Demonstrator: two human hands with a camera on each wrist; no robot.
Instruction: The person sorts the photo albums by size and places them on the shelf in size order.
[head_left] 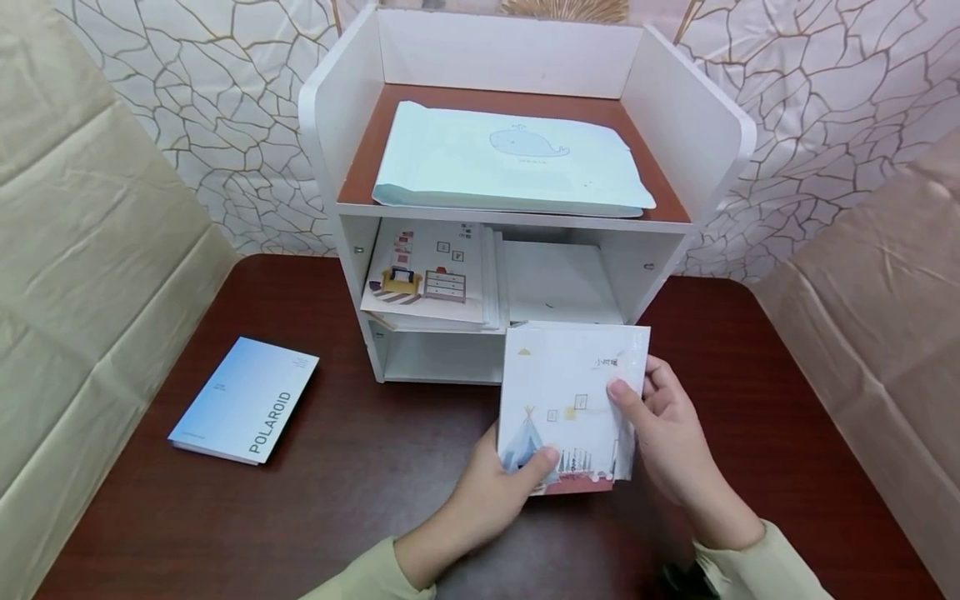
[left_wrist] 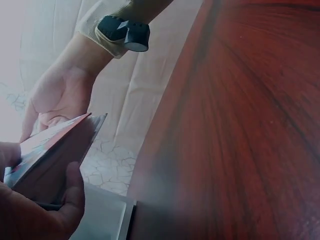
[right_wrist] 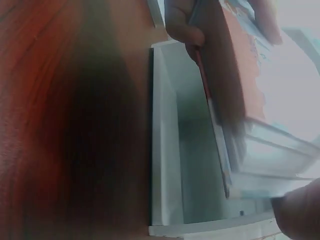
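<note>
In front of the white shelf, a small stack of notebooks (head_left: 558,379) is held up over the table, its top cover printed with a blue tent and a red band along the bottom. My left hand (head_left: 495,487) grips the lower left corner, thumb on the cover and fingers underneath. The right hand (head_left: 675,446) holds the right edge with its thumb pressed on the front. Slightly offset layers show along the stack's edge (right_wrist: 275,150) in the right wrist view. From the left wrist, the fingers (left_wrist: 75,192) appear against the underside.
The white shelf unit (head_left: 360,283) stands at the back of the dark red table (head_left: 360,500). Its middle level holds illustrated notebooks (head_left: 427,267) and a plain white stack (head_left: 558,279). A pale whale-printed packet (head_left: 510,158) lies on top. A blue POLAROID book (head_left: 243,400) lies at left.
</note>
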